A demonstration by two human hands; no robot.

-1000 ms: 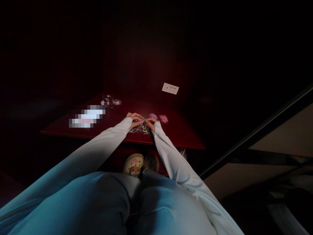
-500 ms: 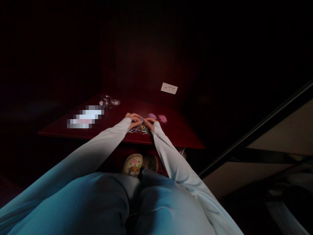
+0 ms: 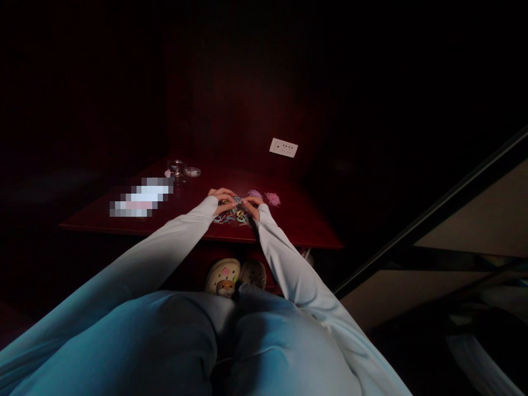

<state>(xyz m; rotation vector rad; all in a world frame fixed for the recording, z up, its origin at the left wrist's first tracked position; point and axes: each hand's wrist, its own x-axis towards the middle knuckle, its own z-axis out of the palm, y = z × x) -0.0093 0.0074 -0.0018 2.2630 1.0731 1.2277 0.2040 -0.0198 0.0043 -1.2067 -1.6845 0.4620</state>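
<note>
My left hand [image 3: 223, 199] and my right hand [image 3: 253, 205] meet fingertip to fingertip over a loose pile of small multicoloured bands [image 3: 231, 218] on the dark red tabletop [image 3: 198, 230]. Both hands have their fingers bent and pinched together. What sits between the fingertips is too small and dim to name. Some rings in the pile look yellow, green and blue. Just beyond my right hand lie a small purple heap [image 3: 255, 194] and a pink heap [image 3: 272, 198] of thin, band-like pieces.
At the back left stands a clear jar [image 3: 177, 169], with a round clear lid [image 3: 192, 172] beside it. A bright, blurred-out rectangle [image 3: 142, 198] lies on the left. A white socket plate [image 3: 284, 147] is on the back wall. Under the table edge are clogs [image 3: 223, 275].
The whole view has shifted slightly, so things appear a little further left. Both hands stay together over the pile, with only small finger movement.
</note>
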